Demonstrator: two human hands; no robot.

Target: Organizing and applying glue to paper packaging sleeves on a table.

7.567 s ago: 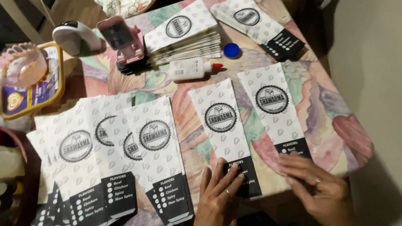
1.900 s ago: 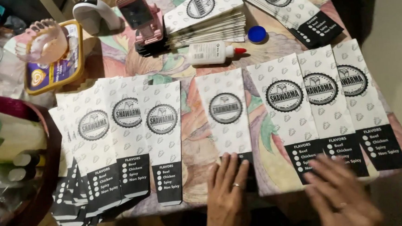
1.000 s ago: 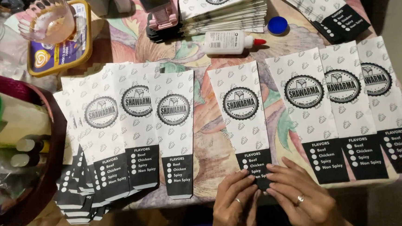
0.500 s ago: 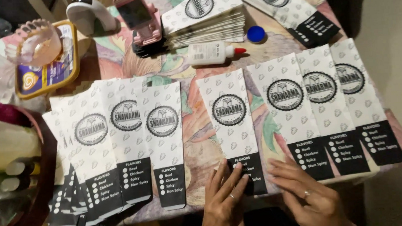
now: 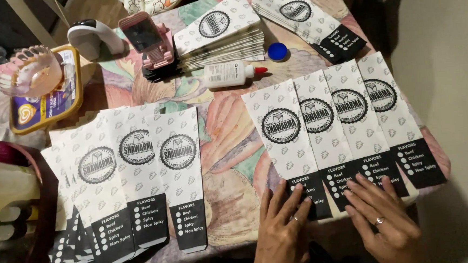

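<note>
Long white paper sleeves with a round black logo and a black lower end lie on a patterned tablecloth. My left hand lies flat, fingers spread, on the black end of the leftmost sleeve in a right-hand row of overlapping sleeves. My right hand, a ring on one finger, presses flat on the black ends of the neighbouring sleeves. A fanned group of several sleeves lies at the left, apart from both hands.
At the back are a stack of sleeves, a second pile, a white glue bottle with red tip, a blue cap, a pink phone stand, a yellow tub with a glass bowl and bottles at the left edge.
The single middle sleeve has been slid right and now joins the right-hand row. Both hands moved right with it and lie flat on the black ends.
</note>
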